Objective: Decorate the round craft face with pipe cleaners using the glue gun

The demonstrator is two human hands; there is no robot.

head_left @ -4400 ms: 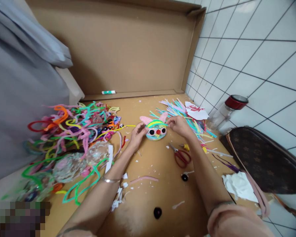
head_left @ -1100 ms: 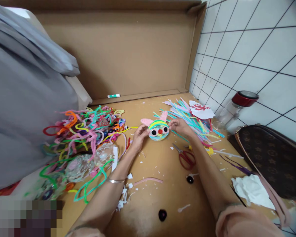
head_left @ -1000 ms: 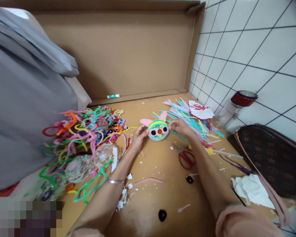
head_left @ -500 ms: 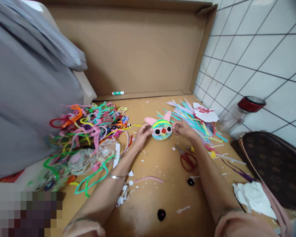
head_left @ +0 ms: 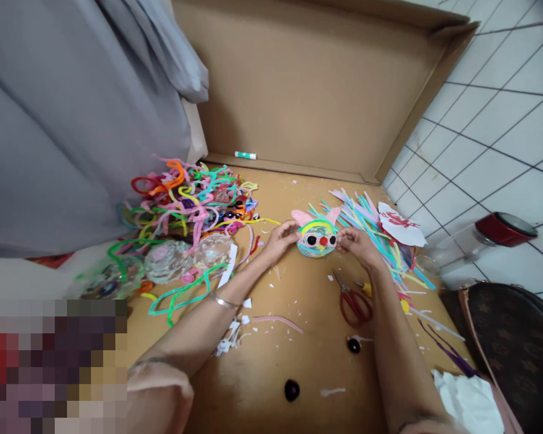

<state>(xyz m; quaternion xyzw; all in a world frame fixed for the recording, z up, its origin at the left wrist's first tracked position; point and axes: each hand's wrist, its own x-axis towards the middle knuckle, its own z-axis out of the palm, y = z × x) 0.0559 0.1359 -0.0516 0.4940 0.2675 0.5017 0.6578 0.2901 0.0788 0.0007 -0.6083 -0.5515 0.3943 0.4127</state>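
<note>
Between my hands stands a pipe-cleaner animal head [head_left: 317,248], round and striped in green, yellow and blue. It has two pink ears, two black eyes and a red nose. The fingers of my left hand [head_left: 283,240] are closed on its left side by the eye and ear. My right hand [head_left: 356,245] pinches at its right edge beside the other eye. Just below the right hand, red-handled scissors [head_left: 353,304] lie on the table, with a black round piece [head_left: 353,345] nearer to me. Another black round piece [head_left: 292,390] lies close to the front.
A tangled pile of coloured pipe cleaners [head_left: 194,205] covers the left. Straight pipe cleaners [head_left: 373,232] lie at right under a paper with a red drawing [head_left: 400,224]. A glue stick [head_left: 245,155], a red-lidded bottle [head_left: 505,229], a brown bag [head_left: 511,337] and crumpled tissue [head_left: 468,401] surround the work area.
The camera view has tilted and swung left, so everything appears shifted right. Both hands stay at the animal head's sides, and it has barely turned.
</note>
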